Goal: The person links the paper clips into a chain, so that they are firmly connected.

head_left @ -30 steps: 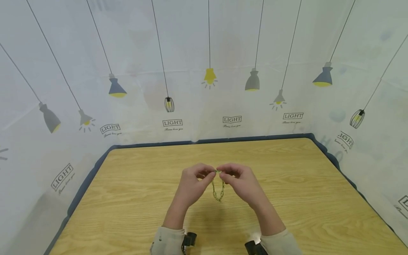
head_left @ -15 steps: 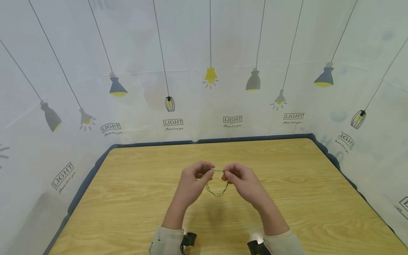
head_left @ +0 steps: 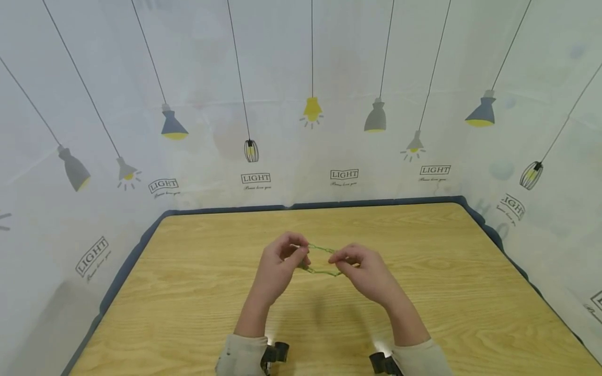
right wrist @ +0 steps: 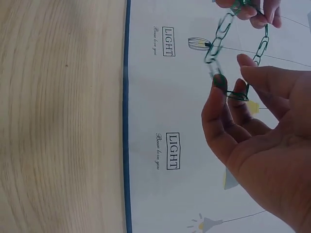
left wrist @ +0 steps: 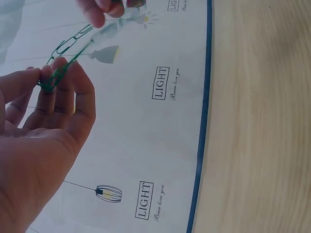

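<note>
A chain of green paper clips (head_left: pixel 324 272) is stretched between my two hands above the table, spread as a loop with an upper and a lower strand. My left hand (head_left: pixel 278 267) pinches its left end between thumb and fingers; other fingers lie inside the loop in the left wrist view, where the clips (left wrist: pixel 59 73) cross the fingertips. On the opposite end, my right hand (head_left: pixel 369 271) holds the chain with thumb and fingertips. Wire links (right wrist: pixel 224 26) show clearly in the right wrist view. Fingers hide the parts of the chain at both ends.
The wood-grain table (head_left: pixel 211 292) spreads beneath both hands. A dark blue edging (head_left: pixel 235 210) runs along its back and sides. Behind it stands a pale curtain (head_left: pixel 282 62) printed with lamps and the word LIGHT.
My hands, close together a second ago, have moved apart. The paper clip chain, first hanging in a narrow loop below the fingers, is now spread wider and its lower strand sits higher.
</note>
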The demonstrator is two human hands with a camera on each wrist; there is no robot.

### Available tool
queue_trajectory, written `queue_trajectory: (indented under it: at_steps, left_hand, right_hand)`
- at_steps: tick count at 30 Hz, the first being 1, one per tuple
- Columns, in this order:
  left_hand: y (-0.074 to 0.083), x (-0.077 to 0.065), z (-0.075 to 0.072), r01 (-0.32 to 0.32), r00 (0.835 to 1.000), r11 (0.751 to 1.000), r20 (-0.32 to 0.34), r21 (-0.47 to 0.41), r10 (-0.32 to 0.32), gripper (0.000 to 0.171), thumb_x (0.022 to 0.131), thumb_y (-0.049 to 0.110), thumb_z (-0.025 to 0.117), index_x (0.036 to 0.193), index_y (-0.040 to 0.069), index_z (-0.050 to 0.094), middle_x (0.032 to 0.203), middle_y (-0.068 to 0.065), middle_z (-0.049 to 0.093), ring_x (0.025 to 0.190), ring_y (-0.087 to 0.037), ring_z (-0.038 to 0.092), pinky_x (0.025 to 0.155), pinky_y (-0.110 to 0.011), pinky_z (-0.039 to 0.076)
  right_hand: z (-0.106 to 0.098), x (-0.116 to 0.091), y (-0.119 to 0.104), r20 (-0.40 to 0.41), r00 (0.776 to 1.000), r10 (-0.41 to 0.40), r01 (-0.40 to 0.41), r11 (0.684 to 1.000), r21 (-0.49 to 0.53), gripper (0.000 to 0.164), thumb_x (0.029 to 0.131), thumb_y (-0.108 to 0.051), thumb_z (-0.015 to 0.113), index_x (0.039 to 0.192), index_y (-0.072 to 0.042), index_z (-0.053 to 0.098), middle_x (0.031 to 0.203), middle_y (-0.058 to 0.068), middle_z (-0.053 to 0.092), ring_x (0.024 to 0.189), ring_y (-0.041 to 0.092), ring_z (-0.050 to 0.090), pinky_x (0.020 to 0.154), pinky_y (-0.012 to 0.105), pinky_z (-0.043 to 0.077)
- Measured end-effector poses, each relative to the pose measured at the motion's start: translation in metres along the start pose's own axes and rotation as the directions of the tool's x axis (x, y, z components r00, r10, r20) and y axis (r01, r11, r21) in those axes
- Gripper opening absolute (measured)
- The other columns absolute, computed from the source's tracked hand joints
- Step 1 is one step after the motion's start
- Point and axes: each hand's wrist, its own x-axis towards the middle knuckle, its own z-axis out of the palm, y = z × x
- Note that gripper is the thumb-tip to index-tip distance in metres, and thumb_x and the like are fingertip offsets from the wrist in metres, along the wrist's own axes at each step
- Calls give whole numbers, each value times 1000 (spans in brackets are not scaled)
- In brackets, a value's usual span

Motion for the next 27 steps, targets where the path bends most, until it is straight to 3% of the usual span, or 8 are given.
queue_trajectory:
  at_steps: [4,8,12,16,19,22,25,27]
  left_hand:
    - [1,0,-2,-7,999,1000,37,24,6,13,107,6,61,110,9,74,107,-12,69,86,-23,68,77,-29,65]
    - [-3,0,-1,-23,996,985,89,174,7,18,105,3,63,113,11,78,115,-11,70,87,-29,69,71,-28,63]
    - [-10,0,0,-43,990,919,143,393,-14,28,102,-3,63,121,10,79,117,-11,69,76,-18,58,60,-23,50]
    - [-16,1,3,-59,981,865,189,498,-41,36,100,-6,60,128,9,77,115,-12,68,72,-13,47,61,-24,43]
    - [-18,1,8,-69,976,879,213,471,-38,29,104,4,64,130,10,75,121,-13,69,85,-16,59,70,-28,53]
    - [-20,1,12,-34,968,929,244,369,-61,26,108,17,64,133,11,69,137,-12,66,113,-26,68,86,-39,62]
    - [-21,0,14,54,952,967,278,248,-124,26,110,21,60,133,10,57,151,-11,58,139,-36,60,103,-54,59]
    - [-23,-1,15,103,944,976,290,193,-157,24,110,20,59,130,10,51,152,-11,57,145,-37,55,107,-60,55]
  right_hand:
    - [2,1,1,-55,996,63,-64,998,-20,22,105,-9,66,124,-11,77,113,11,67,82,15,67,72,31,59]
    - [3,1,2,-87,991,103,-101,995,23,34,103,-5,66,136,-6,70,116,16,60,73,15,66,64,29,58]
    - [5,2,3,-70,990,123,-119,991,65,45,101,-1,66,146,-2,62,121,17,55,68,19,65,59,29,55]
    - [8,2,7,8,991,130,-130,989,64,52,100,3,66,151,-3,57,120,15,52,67,20,61,58,31,54]
    - [10,1,9,80,993,89,-94,994,52,52,100,3,66,151,-3,57,122,16,53,67,19,60,58,29,55]
    - [11,0,9,136,990,29,-36,998,55,48,100,2,67,147,-4,60,126,17,55,66,18,61,58,26,54]
    - [11,0,10,172,985,-16,2,997,79,45,100,1,66,144,-7,64,123,18,56,65,16,60,57,25,53]
    - [11,-1,9,181,982,-43,27,996,89,42,101,0,67,142,-10,66,121,18,57,64,14,59,57,24,52]
